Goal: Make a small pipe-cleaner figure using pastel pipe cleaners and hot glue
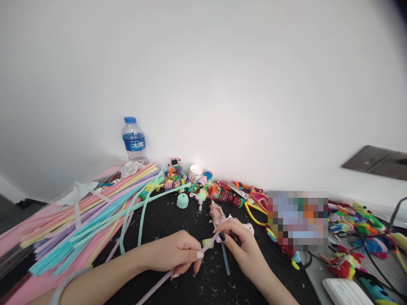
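Observation:
A lilac pipe cleaner (pixel 156 288) runs through my left hand (pixel 179 253), whose thumb and fingers are pinched on it. Its upper end leads to my right hand (pixel 237 241), where finger and thumb are closed on a small lilac piece, partly hidden by the fingers. Just below lies a translucent stick (pixel 225 259), like a glue stick, on the black mat (pixel 165 228). A small pale yellow-green fuzzy piece (pixel 208 243) rests between the hands. Behind my right hand is a brownish-pink crumpled object (pixel 216 212) that I cannot make out. A mint coil (pixel 182 201) sits farther back.
Pipe cleaners (pixel 95 216) in many colours lie in a bundle at left. A water bottle (pixel 134 142) and paper cup (pixel 195 173) stand near the wall. Scissors (pixel 237 189) lie among fuzzy figures (pixel 174 169). Cables and a white device (pixel 345 292) are at right.

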Available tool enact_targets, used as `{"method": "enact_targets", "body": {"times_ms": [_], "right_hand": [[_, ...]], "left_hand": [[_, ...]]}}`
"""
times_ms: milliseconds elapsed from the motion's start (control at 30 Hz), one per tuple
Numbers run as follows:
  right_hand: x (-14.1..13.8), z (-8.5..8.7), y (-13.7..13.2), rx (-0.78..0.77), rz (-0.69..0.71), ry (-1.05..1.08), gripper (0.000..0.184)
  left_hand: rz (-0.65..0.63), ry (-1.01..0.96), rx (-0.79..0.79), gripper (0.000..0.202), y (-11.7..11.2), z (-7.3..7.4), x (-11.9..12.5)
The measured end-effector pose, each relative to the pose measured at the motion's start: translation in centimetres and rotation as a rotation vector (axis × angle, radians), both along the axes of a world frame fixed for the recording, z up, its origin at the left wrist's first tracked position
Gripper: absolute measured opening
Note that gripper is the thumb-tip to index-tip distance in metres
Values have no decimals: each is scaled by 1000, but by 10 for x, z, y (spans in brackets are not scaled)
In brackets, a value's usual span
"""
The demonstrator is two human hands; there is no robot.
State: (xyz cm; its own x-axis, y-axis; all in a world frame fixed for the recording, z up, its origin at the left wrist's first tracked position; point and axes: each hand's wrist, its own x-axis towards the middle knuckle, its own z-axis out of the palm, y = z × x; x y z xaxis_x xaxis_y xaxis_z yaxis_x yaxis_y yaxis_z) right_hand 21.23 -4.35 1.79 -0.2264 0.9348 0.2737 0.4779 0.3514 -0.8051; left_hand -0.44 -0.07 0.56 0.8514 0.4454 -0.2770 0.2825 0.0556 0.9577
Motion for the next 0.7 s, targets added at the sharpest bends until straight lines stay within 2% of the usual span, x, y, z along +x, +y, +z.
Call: {"method": "enact_targets", "body": {"times_ms": [300,567,700], "right_hand": [[11,8,8,-62,107,9,11],[8,4,6,-38,46,7,10],[11,7,6,-33,119,14,11]], "left_hand": [[35,-47,-23,38,2,-4,1],[127,-120,-126,34,5,-10,1],[110,-138,-150,33,7,-9,0]]}}
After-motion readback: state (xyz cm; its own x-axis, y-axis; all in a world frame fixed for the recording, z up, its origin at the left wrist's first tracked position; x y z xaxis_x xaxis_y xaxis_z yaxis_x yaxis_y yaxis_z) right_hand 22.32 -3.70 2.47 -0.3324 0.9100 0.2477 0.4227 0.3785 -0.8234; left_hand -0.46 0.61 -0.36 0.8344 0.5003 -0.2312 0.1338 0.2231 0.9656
